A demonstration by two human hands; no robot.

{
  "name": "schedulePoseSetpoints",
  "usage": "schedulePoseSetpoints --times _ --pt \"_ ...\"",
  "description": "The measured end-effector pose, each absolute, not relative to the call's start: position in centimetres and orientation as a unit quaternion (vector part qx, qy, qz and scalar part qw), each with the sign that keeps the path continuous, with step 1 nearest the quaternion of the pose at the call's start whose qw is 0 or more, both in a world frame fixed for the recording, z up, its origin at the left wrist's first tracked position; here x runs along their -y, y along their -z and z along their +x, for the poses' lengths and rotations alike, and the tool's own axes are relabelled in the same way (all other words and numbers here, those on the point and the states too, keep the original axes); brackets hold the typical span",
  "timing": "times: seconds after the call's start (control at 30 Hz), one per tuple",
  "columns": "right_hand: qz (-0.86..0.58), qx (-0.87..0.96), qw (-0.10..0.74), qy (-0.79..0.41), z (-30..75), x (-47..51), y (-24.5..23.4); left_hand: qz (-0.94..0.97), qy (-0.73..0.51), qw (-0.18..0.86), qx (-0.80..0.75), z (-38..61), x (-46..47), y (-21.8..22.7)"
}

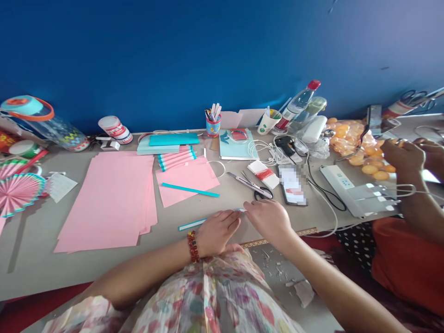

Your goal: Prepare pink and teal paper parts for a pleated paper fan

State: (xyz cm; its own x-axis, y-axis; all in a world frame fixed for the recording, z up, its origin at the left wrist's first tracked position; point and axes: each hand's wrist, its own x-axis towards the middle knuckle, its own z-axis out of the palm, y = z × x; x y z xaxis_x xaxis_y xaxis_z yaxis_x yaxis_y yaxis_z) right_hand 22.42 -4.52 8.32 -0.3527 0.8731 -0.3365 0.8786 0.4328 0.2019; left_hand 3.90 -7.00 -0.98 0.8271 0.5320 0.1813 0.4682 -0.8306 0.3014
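Observation:
My left hand and my right hand rest side by side at the front edge of the grey table, fingers closed on a narrow folded paper strip of white and teal. The strip's teal end sticks out to the left of my left hand. A bead bracelet circles my left wrist. Scissors lie just behind my right hand, and a phone lies to their right.
A pink paper stack, a pink sheet with a teal strip, folded strips, a pen cup, bottles, a power strip, and paper fans cover the table. Another person's hands work at right.

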Motion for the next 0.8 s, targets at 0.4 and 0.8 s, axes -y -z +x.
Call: schedulePoseSetpoints --times 0.4,0.8 --pt "0.562 -0.814 0.150 -0.003 22.5 5.5 -7.5 0.955 -0.121 0.107 -0.248 4.3 5.8 -0.3" --pt "0.608 -0.793 -0.040 -0.015 24.4 10.0 -2.6 0.959 -0.085 0.049 -0.265 5.6 6.5 -0.7"
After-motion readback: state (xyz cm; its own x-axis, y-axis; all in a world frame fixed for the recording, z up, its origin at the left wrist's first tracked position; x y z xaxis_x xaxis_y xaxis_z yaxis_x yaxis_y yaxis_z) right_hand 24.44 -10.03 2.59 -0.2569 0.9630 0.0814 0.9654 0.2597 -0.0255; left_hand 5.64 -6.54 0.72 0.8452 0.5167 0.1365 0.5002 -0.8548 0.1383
